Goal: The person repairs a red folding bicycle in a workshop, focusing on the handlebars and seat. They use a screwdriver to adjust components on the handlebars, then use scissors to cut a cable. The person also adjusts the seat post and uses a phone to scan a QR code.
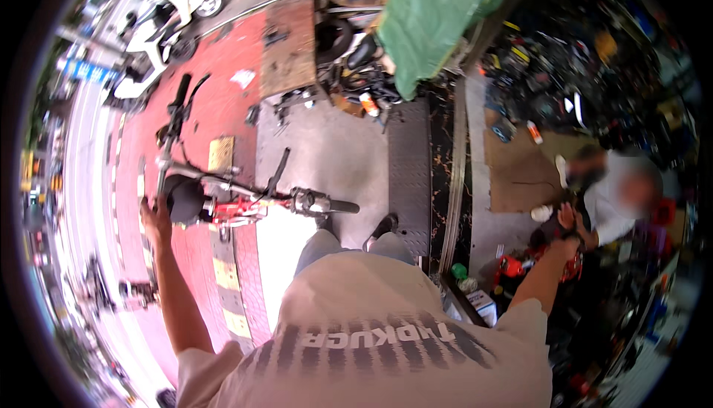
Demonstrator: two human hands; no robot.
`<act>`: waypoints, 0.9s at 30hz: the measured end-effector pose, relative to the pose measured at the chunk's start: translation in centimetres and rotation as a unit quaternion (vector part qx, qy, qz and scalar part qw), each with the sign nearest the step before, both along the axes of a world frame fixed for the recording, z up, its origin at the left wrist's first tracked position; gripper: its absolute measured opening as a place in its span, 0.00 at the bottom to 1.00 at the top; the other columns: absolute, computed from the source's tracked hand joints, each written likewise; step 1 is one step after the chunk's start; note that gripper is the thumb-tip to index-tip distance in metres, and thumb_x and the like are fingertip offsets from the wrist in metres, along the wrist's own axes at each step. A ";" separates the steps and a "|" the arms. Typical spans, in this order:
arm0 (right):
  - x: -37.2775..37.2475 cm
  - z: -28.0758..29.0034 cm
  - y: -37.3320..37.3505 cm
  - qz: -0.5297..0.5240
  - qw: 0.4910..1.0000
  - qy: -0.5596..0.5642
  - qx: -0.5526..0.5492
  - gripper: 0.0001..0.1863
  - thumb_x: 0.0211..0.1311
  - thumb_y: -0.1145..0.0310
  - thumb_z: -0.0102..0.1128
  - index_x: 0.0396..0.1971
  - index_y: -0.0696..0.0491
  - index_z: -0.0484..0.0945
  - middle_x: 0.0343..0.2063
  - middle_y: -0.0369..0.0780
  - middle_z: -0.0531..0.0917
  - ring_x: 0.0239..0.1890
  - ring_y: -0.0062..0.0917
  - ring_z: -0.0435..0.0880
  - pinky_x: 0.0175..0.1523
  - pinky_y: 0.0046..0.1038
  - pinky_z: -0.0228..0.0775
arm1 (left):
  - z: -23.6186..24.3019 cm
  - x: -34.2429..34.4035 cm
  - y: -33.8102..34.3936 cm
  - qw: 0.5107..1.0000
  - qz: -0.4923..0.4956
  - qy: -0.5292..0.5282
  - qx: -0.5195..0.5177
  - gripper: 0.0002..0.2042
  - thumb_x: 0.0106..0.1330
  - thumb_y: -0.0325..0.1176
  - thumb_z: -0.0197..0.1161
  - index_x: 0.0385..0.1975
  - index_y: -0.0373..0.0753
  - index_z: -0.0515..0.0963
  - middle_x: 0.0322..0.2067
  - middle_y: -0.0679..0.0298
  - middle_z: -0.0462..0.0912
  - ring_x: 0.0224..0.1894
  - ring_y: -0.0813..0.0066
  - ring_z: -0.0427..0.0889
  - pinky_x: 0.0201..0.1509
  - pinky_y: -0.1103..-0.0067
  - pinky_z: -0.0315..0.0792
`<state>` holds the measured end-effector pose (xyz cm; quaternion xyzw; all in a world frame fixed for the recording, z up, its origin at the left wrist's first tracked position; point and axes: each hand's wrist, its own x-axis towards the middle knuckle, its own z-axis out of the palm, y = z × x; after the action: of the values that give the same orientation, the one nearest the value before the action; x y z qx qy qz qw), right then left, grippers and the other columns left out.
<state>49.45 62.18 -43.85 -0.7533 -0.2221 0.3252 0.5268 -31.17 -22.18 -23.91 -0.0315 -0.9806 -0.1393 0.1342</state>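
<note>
To my left stands a small bicycle with a red frame [241, 211] and a black tyre [345, 206]. My left hand [156, 222] is closed round the near end of its handlebar [165, 163], beside a black rounded part [184, 198]. The far black grip [181, 90] points away from me. My right arm reaches out to the right. There my right hand [567, 249] is close to a red object [573, 268] and just nearer than the hands [569, 219] of a seated person [620, 196]. Its fingers are too small and dark to make out.
A raised metal threshold [454, 178] divides the pavement from the cluttered shop floor. Ahead are a wooden box [290, 44], a green cover [438, 22] and loose parts. A yellow-black kerb strip [226, 274] runs under the bicycle; scooters [152, 44] stand far left. A cardboard sheet [523, 181] lies inside.
</note>
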 end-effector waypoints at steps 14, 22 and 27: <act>-8.0 -12.8 -13.5 0.331 0.858 0.104 -0.379 0.05 0.68 0.60 0.62 0.37 0.42 0.78 0.20 0.31 0.74 0.18 0.20 0.68 0.23 0.25 0.58 | 4.9 10.6 8.1 0.993 -0.047 0.105 -0.002 0.14 0.63 0.34 0.67 0.47 0.37 0.80 0.46 0.50 0.80 0.45 0.47 0.84 0.48 0.60 0.79; -31.0 -6.2 -28.0 0.484 0.714 0.332 -0.381 0.13 0.72 0.54 0.58 0.39 0.49 0.81 0.33 0.36 0.83 0.44 0.32 0.81 0.58 0.41 0.69 | 4.8 10.5 10.6 0.989 -0.041 0.105 0.093 0.11 0.65 0.32 0.67 0.43 0.35 0.81 0.39 0.51 0.80 0.40 0.50 0.84 0.46 0.63 0.78; -39.1 -7.7 -25.0 0.558 0.687 0.287 -0.367 0.21 0.67 0.47 0.66 0.43 0.51 0.84 0.32 0.39 0.86 0.34 0.31 0.86 0.37 0.34 0.78 | 5.5 9.8 11.5 0.984 -0.050 0.068 0.158 0.08 0.65 0.30 0.66 0.41 0.34 0.81 0.36 0.51 0.81 0.38 0.51 0.84 0.44 0.65 0.78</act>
<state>10.38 37.23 -51.51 -0.4932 -0.3024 0.8151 -0.0320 -21.34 -10.71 -18.39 -0.0683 -0.9319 -0.2968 0.1968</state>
